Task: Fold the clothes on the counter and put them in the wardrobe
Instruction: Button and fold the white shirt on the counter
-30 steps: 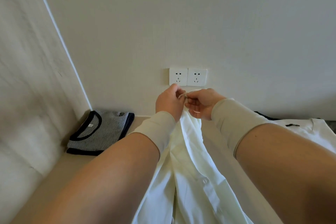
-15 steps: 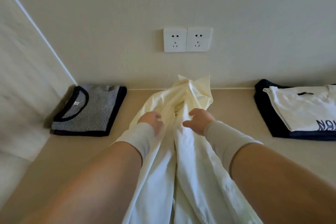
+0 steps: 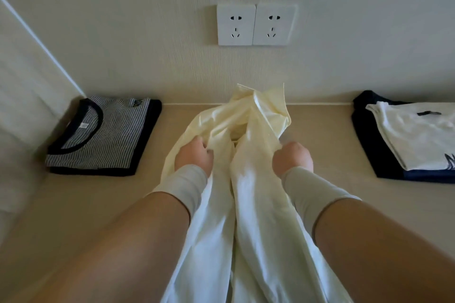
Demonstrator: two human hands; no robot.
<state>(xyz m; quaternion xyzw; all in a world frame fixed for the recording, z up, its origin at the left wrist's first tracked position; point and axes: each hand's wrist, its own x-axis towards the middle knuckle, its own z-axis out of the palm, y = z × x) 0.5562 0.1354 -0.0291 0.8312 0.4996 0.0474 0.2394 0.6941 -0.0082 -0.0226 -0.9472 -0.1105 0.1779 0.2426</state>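
Head view: a folded striped top (image 3: 103, 135) lies on the counter (image 3: 73, 204), well left of the left hand (image 3: 194, 155). That hand's grip is closed on a bunch of the cream shirt (image 3: 248, 179), which trails between both forearms. Just beside it, the right hand (image 3: 291, 158) grips the shirt's other edge. Well right lies a white tee (image 3: 418, 135) atop a dark garment (image 3: 364, 130).
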